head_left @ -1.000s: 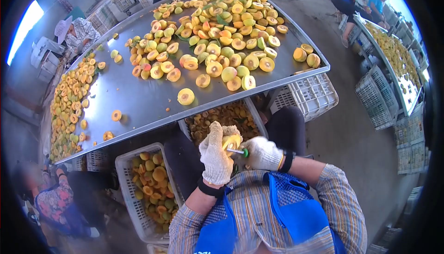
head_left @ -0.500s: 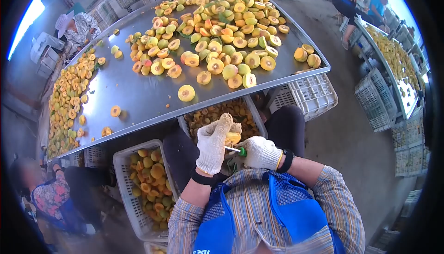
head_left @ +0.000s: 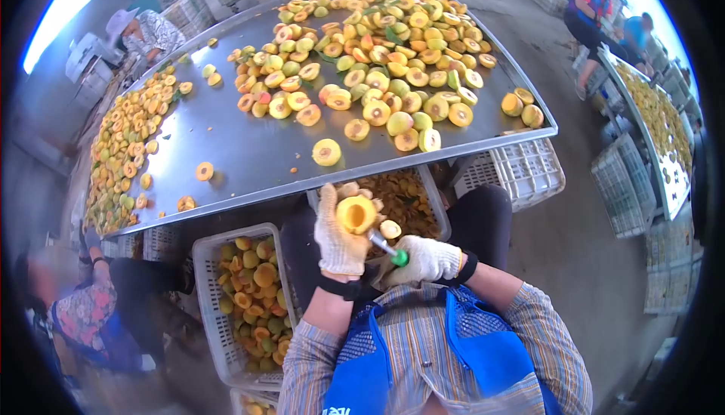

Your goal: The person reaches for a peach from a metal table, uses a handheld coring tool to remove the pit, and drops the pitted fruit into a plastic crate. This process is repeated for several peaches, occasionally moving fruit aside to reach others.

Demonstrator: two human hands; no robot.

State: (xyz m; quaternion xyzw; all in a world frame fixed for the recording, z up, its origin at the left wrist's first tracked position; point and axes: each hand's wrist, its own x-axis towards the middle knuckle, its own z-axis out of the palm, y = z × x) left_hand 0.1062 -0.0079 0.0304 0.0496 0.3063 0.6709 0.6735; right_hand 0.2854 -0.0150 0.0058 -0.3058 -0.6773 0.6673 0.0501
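My left hand (head_left: pixel 340 237), in a white knitted glove, is closed around a yellow peach half (head_left: pixel 355 214). Its cut face is turned up and shows a round hollow in the middle. In my gloved right hand (head_left: pixel 429 261) is a pitting tool (head_left: pixel 399 257) with a green handle and a metal shaft. The tip of the shaft lies beside the peach half. A small pale round piece, perhaps a pit (head_left: pixel 390 229), shows just above the shaft. Under my hands stands a crate (head_left: pixel 440 219) with brownish-yellow scraps in it.
A metal table (head_left: pixel 249 166) ahead bears a heap of peach halves (head_left: pixel 377 75) and a second pile (head_left: pixel 124 158) at left. A white crate of peaches (head_left: pixel 200 271) stands left of my legs, an upturned crate (head_left: pixel 529 169) at right. Co-workers sit around this table and another table.
The peach half has turned from lying sideways in my left hand to facing up, its hollow now visible. The tool has tilted, and a pale piece shows beside it. The view has shifted slightly.
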